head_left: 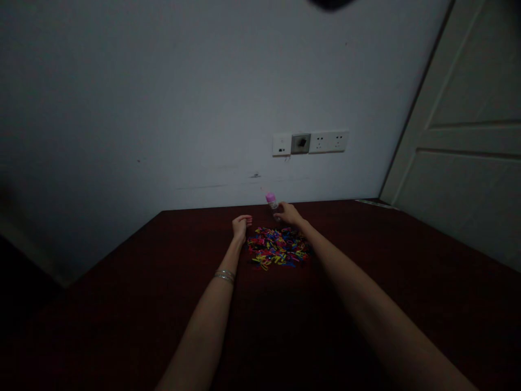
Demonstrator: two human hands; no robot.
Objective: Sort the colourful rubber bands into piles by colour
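Note:
A small clear bottle (pixel 272 205) with a pink cap tilts to the left above the far edge of a colourful pile. My right hand (pixel 288 214) grips it from the right, fingers and thumb around its body. The pile of small elastic bands (pixel 279 247), in red, yellow, blue, pink and black, lies spread on the dark table between my forearms. At its left edge, my left hand (pixel 241 227) rests with the fingers curled in; whatever they may hold is hidden. A silvery bracelet (pixel 225 276) circles my left wrist.
The dark reddish table (pixel 183 244) meets a pale wall (pixel 183 108) at the back. A row of sockets (pixel 319 142) is set in that wall, one holding a black plug. To the right stands a pale panelled door (pixel 459 146). The light is dim.

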